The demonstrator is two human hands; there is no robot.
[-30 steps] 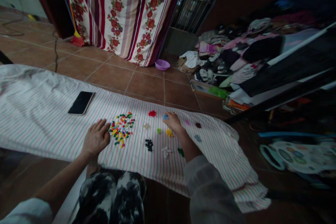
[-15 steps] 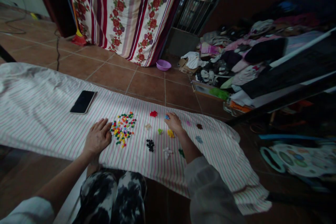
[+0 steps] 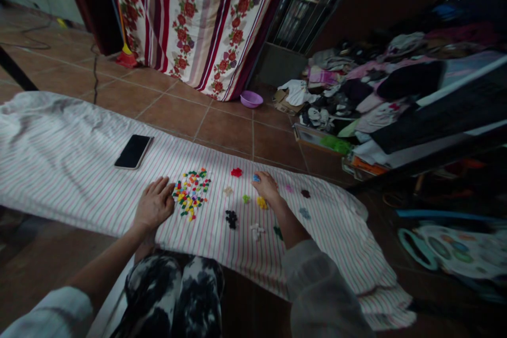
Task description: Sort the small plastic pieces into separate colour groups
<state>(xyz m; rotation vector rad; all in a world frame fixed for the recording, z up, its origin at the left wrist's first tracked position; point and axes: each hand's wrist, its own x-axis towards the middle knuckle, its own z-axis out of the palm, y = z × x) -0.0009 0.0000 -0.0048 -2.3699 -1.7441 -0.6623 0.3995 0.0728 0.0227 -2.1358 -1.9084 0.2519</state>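
Observation:
A striped white sheet [image 3: 79, 190] lies spread on the floor, holding small plastic bricks. My left hand [image 3: 154, 203] rests palm down on it, fingers touching the edge of a mixed multicoloured brick pile [image 3: 191, 194]. My right hand [image 3: 266, 187] has its curled fingertips at a small blue brick cluster [image 3: 256, 178]; I cannot tell whether it grips them. Small sorted heaps lie around it: red bricks [image 3: 236, 172], yellow bricks [image 3: 261, 202], black bricks [image 3: 231, 218] and white bricks [image 3: 256, 231]. A black smartphone [image 3: 133, 151] lies face up to the left.
My knees in black-and-white patterned trousers [image 3: 174, 290] sit at the sheet's near edge. Beyond it are brown floor tiles, a purple plastic bowl [image 3: 251, 99], and a floral striped curtain [image 3: 198, 16]. A large heap of clothes [image 3: 356, 95] lies to the right.
The whole scene has shifted slightly right and down in view as my head moved. Both hands stay at the same bricks, and no brick has visibly moved.

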